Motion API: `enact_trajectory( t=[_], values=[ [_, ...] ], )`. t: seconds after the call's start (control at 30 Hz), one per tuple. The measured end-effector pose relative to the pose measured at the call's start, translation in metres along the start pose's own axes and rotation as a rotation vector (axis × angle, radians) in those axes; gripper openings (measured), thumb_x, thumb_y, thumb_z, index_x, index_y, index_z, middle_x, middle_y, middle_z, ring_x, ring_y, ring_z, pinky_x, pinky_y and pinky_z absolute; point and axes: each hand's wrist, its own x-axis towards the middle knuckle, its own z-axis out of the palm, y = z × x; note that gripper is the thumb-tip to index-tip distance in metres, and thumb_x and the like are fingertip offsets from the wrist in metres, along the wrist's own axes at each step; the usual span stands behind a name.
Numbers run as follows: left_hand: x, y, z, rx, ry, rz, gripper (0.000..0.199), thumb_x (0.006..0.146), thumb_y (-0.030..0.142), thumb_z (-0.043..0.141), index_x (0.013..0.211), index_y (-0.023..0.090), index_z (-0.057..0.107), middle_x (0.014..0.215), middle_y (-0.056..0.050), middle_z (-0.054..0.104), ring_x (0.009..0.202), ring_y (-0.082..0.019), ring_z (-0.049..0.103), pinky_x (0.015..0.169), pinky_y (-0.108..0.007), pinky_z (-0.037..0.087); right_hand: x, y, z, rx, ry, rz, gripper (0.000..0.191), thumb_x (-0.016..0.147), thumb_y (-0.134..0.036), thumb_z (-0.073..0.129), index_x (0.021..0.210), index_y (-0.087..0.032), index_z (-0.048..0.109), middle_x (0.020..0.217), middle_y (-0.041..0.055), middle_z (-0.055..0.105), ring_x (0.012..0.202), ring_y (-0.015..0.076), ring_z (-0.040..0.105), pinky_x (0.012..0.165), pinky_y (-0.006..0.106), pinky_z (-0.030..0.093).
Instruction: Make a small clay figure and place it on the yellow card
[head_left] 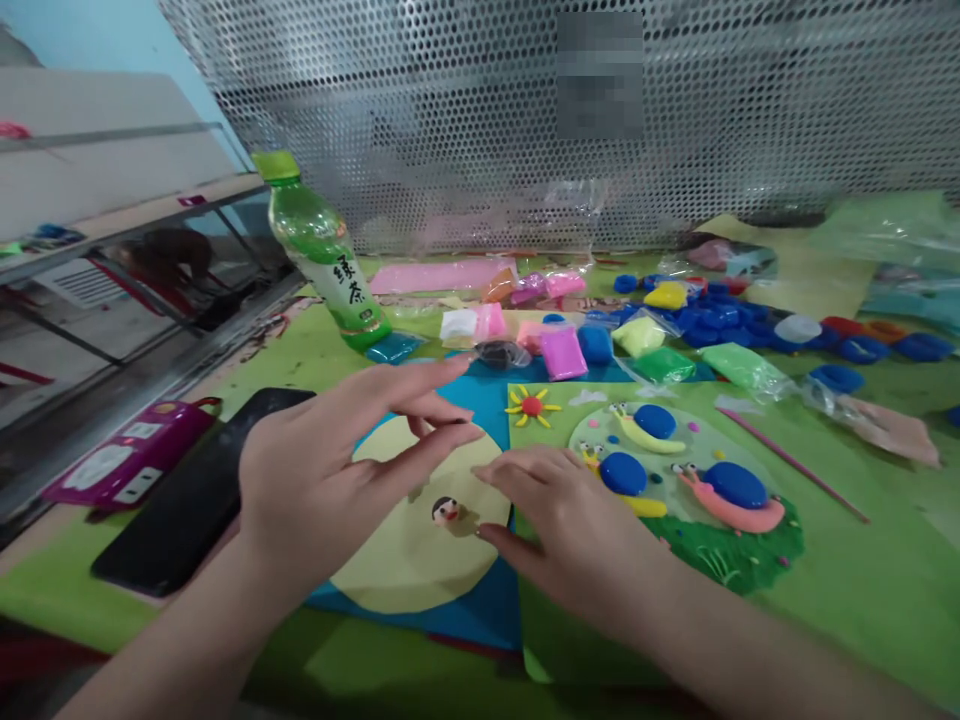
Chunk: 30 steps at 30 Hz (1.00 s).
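My left hand (322,460) is raised over a pale yellow round paper (375,570) on a blue sheet (495,610). Its thumb and a finger are pinched together, and a tiny dark spot shows between the tips, too small to name. Below lies a small clay head (445,511) with dark hair and a red mouth, on the yellow paper. To its right hovers my right hand (562,510), thumb and forefinger apart, with nothing visible between them. Beside that hand, a green board (847,600) carries clay snails (731,490) with blue shells and a red-and-yellow sun (532,406).
A green tea bottle (330,260) stands at the back left. Nearer are a black phone (187,500) and a purple case (131,455). Bagged clay (562,352) and blue lids (720,318) spread along the back. A pink stick (795,465) lies on the green board.
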Motion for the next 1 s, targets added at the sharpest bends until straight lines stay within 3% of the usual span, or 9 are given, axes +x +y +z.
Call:
enact_trajectory(
  t=[0.1,0.2,0.37,0.47,0.57,0.63,0.83,1.0],
  values=[
    [0.004,-0.003,-0.002,0.038,-0.021,0.077,0.029,0.086,0.026,0.06,0.112,0.038,0.061,0.09,0.013,0.07,0.081,-0.002,0.065,0.076,-0.009,0.049,-0.001,-0.007,0.0,-0.065,-0.045,-0.007,0.026,0.083,-0.02,0.063,0.106,-0.01,0.065,0.099,0.0111,0.067,0.09,0.0286,0.061,0.076,0.046,0.051],
    [0.008,-0.007,0.002,0.055,-0.13,0.09,0.025,0.085,0.024,0.06,0.107,0.036,0.064,0.096,0.009,0.071,0.083,-0.007,0.066,0.074,-0.014,0.052,-0.001,-0.009,-0.004,-0.14,-0.066,0.009,0.023,0.085,-0.021,0.06,0.106,-0.013,0.065,0.1,0.0087,0.067,0.089,0.0266,0.06,0.075,0.045,0.051],
    [0.011,-0.014,0.022,-0.044,-0.42,-0.017,0.02,0.081,0.026,0.064,0.101,0.028,0.067,0.083,0.002,0.071,0.073,-0.014,0.067,0.066,-0.022,0.055,0.005,0.004,-0.019,-0.285,-0.05,0.129,0.02,0.086,-0.02,0.058,0.103,-0.012,0.065,0.105,0.0114,0.065,0.099,0.0272,0.058,0.085,0.046,0.047],
    [0.016,-0.023,0.031,-0.089,-0.506,-0.131,0.018,0.082,0.027,0.064,0.098,0.02,0.066,0.086,-0.001,0.069,0.072,-0.013,0.064,0.068,-0.027,0.055,0.012,0.015,-0.031,-0.386,-0.024,0.226,0.022,0.09,-0.023,0.056,0.109,-0.014,0.062,0.111,0.0087,0.063,0.105,0.0237,0.057,0.09,0.045,0.046],
    [0.026,-0.032,0.036,-0.123,-0.512,-0.242,0.021,0.087,0.032,0.057,0.096,0.014,0.064,0.099,-0.006,0.066,0.091,-0.018,0.062,0.086,-0.04,0.051,0.025,0.023,-0.042,-0.514,-0.004,0.302,0.024,0.092,-0.029,0.055,0.11,-0.015,0.059,0.113,0.0075,0.061,0.104,0.0221,0.058,0.089,0.045,0.048],
    [0.031,-0.037,0.037,-0.175,-0.5,-0.314,0.024,0.089,0.035,0.055,0.099,0.015,0.062,0.103,-0.007,0.063,0.097,-0.019,0.059,0.091,-0.043,0.048,0.037,0.028,-0.047,-0.6,-0.011,0.301,0.026,0.092,-0.03,0.056,0.112,-0.015,0.058,0.115,0.008,0.06,0.103,0.0219,0.059,0.087,0.044,0.049],
    [0.028,-0.047,0.05,-0.505,-0.49,-0.541,0.034,0.092,0.042,0.048,0.105,0.013,0.055,0.084,-0.003,0.059,0.066,-0.011,0.057,0.059,-0.026,0.051,0.085,0.037,-0.056,-0.817,-0.113,0.198,0.031,0.091,-0.031,0.056,0.117,-0.015,0.055,0.119,0.009,0.057,0.104,0.0227,0.058,0.087,0.045,0.05],
    [0.024,-0.053,0.055,-0.602,-0.403,-0.59,0.033,0.091,0.042,0.049,0.105,0.013,0.054,0.081,-0.002,0.058,0.06,-0.009,0.053,0.053,-0.023,0.048,0.111,0.04,-0.055,-0.908,-0.249,0.148,0.03,0.091,-0.031,0.057,0.116,-0.015,0.056,0.116,0.0089,0.059,0.099,0.0214,0.06,0.083,0.042,0.052]
  ],
)
